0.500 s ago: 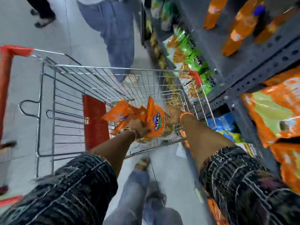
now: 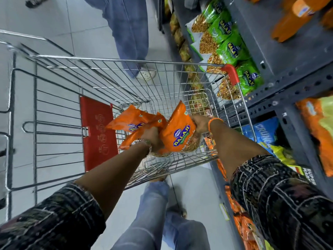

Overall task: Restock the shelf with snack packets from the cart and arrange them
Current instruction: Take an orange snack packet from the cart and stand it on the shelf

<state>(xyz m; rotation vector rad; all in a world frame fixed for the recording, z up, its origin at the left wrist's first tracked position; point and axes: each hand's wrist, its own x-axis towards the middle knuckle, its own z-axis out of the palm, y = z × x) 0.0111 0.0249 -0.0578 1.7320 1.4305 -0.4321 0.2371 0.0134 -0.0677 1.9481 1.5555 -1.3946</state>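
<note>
Far left, the wire cart (image 2: 54,98) carries a red flap (image 2: 98,134). Inside it, the left hand (image 2: 150,138) grips orange packets (image 2: 133,121); the right hand (image 2: 201,124) grips another orange packet (image 2: 180,130). A bystander's leg (image 2: 131,33) stands beyond. Right, the shelf (image 2: 288,73) holds green packets (image 2: 228,49).

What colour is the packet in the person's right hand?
Orange, with a blue-and-yellow logo; the packet shows clearly in the head view, held by the right hand.
</note>
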